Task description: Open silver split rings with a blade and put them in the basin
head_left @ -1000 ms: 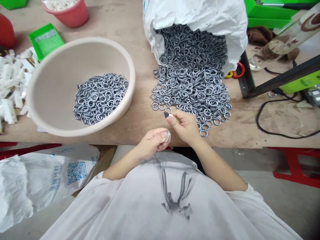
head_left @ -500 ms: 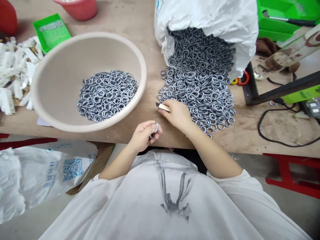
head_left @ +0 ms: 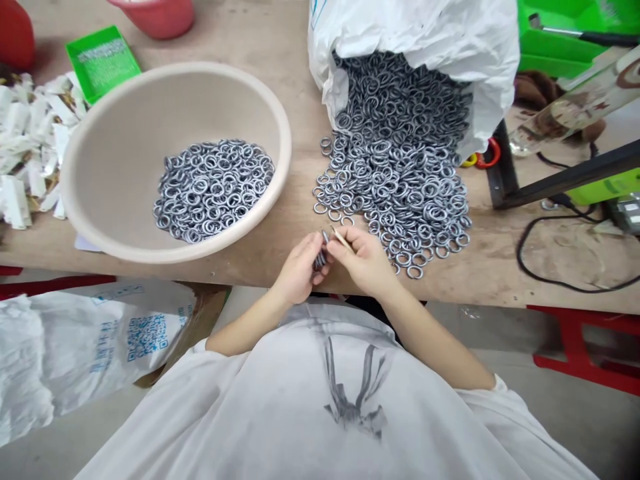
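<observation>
I had the left hand curled around a small bunch of shiny grey round rings, and the right hand pinching a slim cream stick-like tool, tip right by those rings; couldn't tell if it touched. My read: the step in hand was working the tool on the held rings. From the 2 hands, the loose grey ring pile spread at 2 o'clock below a crumpled white sack, and the wide beige round bowl of rings sat at 10 o'clock. Next move, I figured, called for a firm left grip and light right fingers.
</observation>
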`<state>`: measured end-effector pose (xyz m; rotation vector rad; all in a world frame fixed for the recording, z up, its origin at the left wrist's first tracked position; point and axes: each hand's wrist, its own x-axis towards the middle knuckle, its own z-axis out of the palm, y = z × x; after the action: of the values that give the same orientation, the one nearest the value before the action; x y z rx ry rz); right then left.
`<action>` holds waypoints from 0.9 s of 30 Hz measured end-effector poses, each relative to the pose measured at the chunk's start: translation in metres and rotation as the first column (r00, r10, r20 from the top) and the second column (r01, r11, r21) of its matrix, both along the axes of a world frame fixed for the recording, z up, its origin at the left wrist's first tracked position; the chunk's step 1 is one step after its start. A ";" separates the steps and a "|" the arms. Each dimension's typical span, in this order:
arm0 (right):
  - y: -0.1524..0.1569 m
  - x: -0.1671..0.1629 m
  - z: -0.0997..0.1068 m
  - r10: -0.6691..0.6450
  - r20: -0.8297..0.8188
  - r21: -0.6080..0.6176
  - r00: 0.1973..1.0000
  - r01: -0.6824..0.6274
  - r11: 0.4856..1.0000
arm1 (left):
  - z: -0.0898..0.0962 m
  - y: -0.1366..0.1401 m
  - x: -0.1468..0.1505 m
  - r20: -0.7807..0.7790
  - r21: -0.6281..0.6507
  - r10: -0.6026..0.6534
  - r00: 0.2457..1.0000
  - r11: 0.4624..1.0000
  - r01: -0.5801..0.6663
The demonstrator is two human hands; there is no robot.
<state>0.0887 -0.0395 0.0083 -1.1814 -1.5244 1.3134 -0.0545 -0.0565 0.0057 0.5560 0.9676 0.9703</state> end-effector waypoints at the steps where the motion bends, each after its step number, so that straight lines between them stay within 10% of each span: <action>1: -0.008 0.001 0.000 -0.040 -0.007 0.020 0.999 0.040 0.999 | 0.001 -0.001 0.006 -0.005 0.012 0.000 1.000 1.000 0.001; 6: -0.025 0.009 -0.003 -0.216 -0.016 0.080 0.976 0.217 0.973 | 0.004 -0.003 0.023 0.005 0.013 -0.086 0.996 0.996 0.086; 16: -0.023 0.015 0.000 -0.141 -0.233 -0.071 0.962 0.128 0.989 | 0.012 -0.007 0.027 0.121 -0.020 -0.247 0.961 0.968 0.251; 21: -0.019 0.024 -0.002 -0.255 0.014 0.179 0.967 0.249 0.952 | 0.012 -0.005 0.025 0.147 -0.031 -0.186 0.971 0.981 0.193; 27: -0.030 0.030 0.005 -0.194 0.390 0.436 0.900 0.005 0.900 | 0.012 -0.004 0.026 0.126 -0.074 -0.083 0.989 0.993 0.093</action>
<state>0.1191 -0.0693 0.0137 -1.2836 -1.9082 0.6147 -0.0283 -0.0603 0.0174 0.4632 0.8606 0.8730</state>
